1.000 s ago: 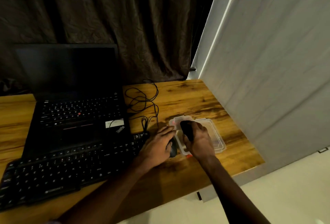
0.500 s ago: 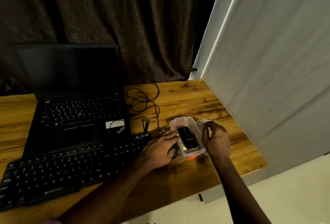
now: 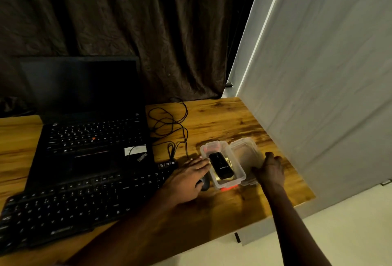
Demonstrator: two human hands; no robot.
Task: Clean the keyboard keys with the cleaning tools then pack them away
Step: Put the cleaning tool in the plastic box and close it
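Note:
A clear plastic box (image 3: 241, 177) stands on the wooden desk (image 3: 222, 121), right of the black external keyboard (image 3: 84, 198). A black cleaning tool (image 3: 220, 166) lies inside the box on something yellowish. The box's clear lid (image 3: 244, 153) lies tilted next to it on the right. My right hand (image 3: 270, 170) grips the lid's near right edge. My left hand (image 3: 186, 178) rests with straight fingers against the box's left wall, over a small dark object (image 3: 205, 183) on the desk.
An open black laptop (image 3: 93, 138) sits behind the keyboard. A tangle of black cable (image 3: 169, 121) lies between laptop and box. A white wall (image 3: 318, 96) borders the desk on the right; the desk edge and pale floor (image 3: 350, 234) are near.
My right hand set the black tool into the box, let go and moved right to the lid, which it now grips. My left hand stayed beside the box.

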